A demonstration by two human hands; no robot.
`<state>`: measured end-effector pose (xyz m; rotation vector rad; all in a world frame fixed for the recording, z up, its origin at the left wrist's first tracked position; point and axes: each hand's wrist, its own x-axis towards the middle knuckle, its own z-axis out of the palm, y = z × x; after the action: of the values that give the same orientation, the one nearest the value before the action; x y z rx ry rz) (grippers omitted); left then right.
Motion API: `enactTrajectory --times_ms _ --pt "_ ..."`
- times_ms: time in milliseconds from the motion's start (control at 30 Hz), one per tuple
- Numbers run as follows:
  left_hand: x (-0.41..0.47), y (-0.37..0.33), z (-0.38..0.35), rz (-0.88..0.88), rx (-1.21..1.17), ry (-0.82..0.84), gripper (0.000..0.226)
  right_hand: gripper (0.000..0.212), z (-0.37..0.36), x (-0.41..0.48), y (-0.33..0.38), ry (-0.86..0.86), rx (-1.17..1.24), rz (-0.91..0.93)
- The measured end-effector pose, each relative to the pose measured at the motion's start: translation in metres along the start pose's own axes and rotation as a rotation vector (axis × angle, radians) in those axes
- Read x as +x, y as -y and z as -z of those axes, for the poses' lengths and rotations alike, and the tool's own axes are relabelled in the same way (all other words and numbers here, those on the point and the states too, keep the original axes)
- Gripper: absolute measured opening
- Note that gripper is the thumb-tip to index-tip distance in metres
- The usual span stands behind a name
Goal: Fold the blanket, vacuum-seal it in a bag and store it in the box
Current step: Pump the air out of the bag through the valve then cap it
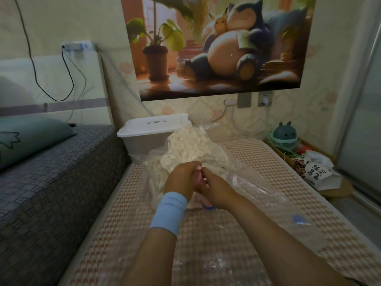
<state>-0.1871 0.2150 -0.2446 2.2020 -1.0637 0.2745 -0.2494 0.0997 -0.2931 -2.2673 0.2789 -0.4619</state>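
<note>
Centre of frame, the left hand (181,178) in a pale blue wristband (169,211) and the right hand (214,189) both curl fingers round a small pink piece (198,168) at the edge of the clear plastic vacuum bag (253,182), identity unclear. My worry is a slipped or skewed pinch leaving the closure gapped so air creeps back, or the thin film tearing. Shut at 11 o'clock of the hands sits the white-lidded translucent plastic box (154,124), the cream fluffy blanket (191,145) lies bunched, lumpy and puffy inside the bag at 12 o'clock on the orange houndstooth mat (115,213), blue round valve (300,220) at 4 o'clock.
</note>
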Motion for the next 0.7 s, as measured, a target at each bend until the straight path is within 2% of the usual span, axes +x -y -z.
enactTrajectory --times_ms 67,200,267,300,333,433,467,500,533,567,667,700 --pt "0.001 -0.004 0.012 -0.052 0.045 -0.124 0.027 0.042 0.002 -0.001 -0.002 -0.003 0.008 -0.003" --pt "0.012 -0.016 0.046 -0.386 0.096 -0.675 0.022 0.042 0.007 -0.002 -0.006 0.010 0.036 -0.024" --pt "0.013 -0.017 0.050 -0.426 0.085 -0.778 0.021 0.043 0.006 -0.002 -0.005 0.019 0.036 -0.020" --pt "0.012 -0.016 0.047 -0.395 0.083 -0.748 0.023 0.043 0.006 -0.002 -0.004 0.023 0.031 -0.013" --pt "0.010 -0.012 0.039 -0.323 0.067 -0.633 0.027 0.043 0.005 -0.002 -0.004 0.022 0.025 -0.008" --pt "0.001 -0.008 0.011 -0.029 -0.001 -0.036 0.035 0.038 0.003 -0.002 -0.003 0.003 0.021 0.002" --pt "0.001 -0.007 0.007 0.021 0.031 0.075 0.036 0.037 0.003 -0.002 -0.003 0.000 0.017 0.004" --pt "0.001 -0.007 0.009 0.020 0.068 0.083 0.037 0.037 0.003 -0.002 -0.003 -0.004 0.013 0.004" --pt "0.002 -0.009 0.015 -0.023 0.107 0.035 0.035 0.038 0.004 -0.002 -0.004 -0.007 0.013 0.002" --pt "0.004 -0.011 0.023 -0.117 0.161 -0.100 0.033 0.040 0.005 -0.002 -0.005 -0.006 0.021 -0.004" --pt "0.013 -0.014 0.049 -0.404 0.257 -0.666 0.023 0.041 0.008 0.000 -0.007 0.007 0.043 -0.018" --pt "0.014 -0.015 0.055 -0.454 0.231 -0.786 0.021 0.041 0.008 0.000 -0.008 0.010 0.046 -0.017"
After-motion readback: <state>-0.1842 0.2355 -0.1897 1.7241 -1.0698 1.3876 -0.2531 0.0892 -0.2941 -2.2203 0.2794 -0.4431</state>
